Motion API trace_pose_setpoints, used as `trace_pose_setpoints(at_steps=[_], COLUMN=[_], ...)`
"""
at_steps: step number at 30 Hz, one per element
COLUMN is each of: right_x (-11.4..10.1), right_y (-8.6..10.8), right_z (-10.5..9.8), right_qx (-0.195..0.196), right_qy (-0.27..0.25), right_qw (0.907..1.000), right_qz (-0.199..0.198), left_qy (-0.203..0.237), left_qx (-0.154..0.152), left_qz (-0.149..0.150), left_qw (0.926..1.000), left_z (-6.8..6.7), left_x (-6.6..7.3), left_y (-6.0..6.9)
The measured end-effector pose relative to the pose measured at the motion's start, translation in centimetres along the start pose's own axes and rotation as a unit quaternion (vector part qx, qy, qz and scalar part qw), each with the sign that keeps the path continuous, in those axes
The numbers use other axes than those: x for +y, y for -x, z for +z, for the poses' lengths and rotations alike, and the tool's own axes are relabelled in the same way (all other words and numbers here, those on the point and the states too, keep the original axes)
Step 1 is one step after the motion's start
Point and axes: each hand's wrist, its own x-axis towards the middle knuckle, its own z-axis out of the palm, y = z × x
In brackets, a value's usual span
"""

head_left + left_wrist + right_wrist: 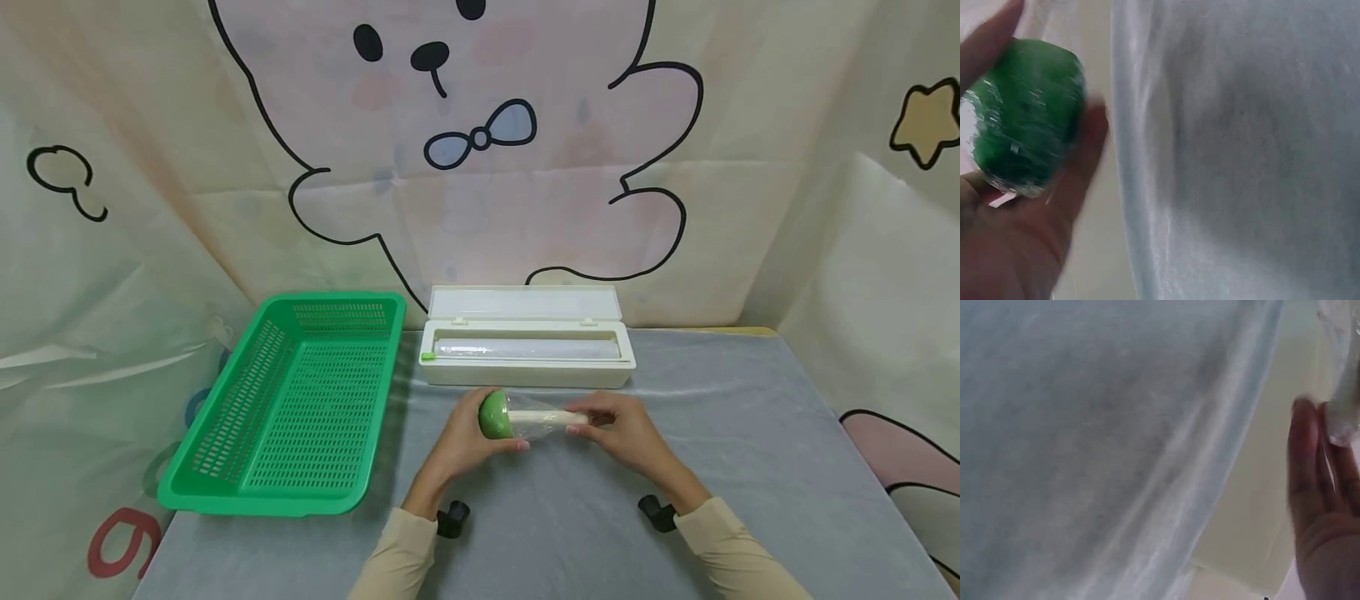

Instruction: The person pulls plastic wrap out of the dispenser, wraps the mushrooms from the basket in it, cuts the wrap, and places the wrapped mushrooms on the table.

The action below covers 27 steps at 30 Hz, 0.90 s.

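Note:
Both hands hold a thing with a rounded green head (494,415) and a straight white handle (542,417), lying level above the table and wrapped in clear plastic film. My left hand (467,440) grips the green head, with fingers on the far side and thumb on the near side. Up close in the left wrist view, glossy wrinkled film covers the green head (1029,112). At the other end, my right hand (619,423) pinches the tip of the white handle. The right wrist view shows only part of the film-covered handle (1342,422) beside the fingers.
A white cling film box (525,377) stands just behind the hands, lid raised, with a roll of film (525,348) inside and a small green piece at its left. To the left sits a green perforated basket (171,492). Grey cloth covers the table (750,450); a printed curtain hangs behind.

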Motion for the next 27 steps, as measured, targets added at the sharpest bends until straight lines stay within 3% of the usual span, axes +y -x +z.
trace_pose_setpoints(at_steps=[5, 12, 17, 22, 27], right_x=[0.5, 1.1, 0.8, 0.3, -0.5], right_y=[0.0, -0.2, 0.0, 0.1, 0.2], right_z=[0.6, 1.5, 1.8, 1.4, 0.4], right_qx=[-0.003, -0.042, -0.044, -0.052, -0.070], right_qy=[0.078, 0.139, 0.154, 0.159, 0.177], right_qw=[0.9969, 0.9894, 0.9871, 0.9859, 0.9813], right_qz=[-0.005, 0.005, 0.013, 0.007, 0.028], left_qy=[-0.041, -0.067, -0.066, -0.062, -0.073], left_qx=[0.018, 0.026, 0.021, 0.008, 0.002], left_qz=[-0.003, -0.005, -0.014, -0.026, -0.020], left_qw=[0.9990, 0.9974, 0.9975, 0.9977, 0.9971], left_z=[0.8, 1.8, 1.8, 0.8, -1.6], left_x=[-0.7, -1.6, -1.7, -1.4, -0.1], left_y=[-0.3, -0.4, -0.2, 0.4, 1.1])
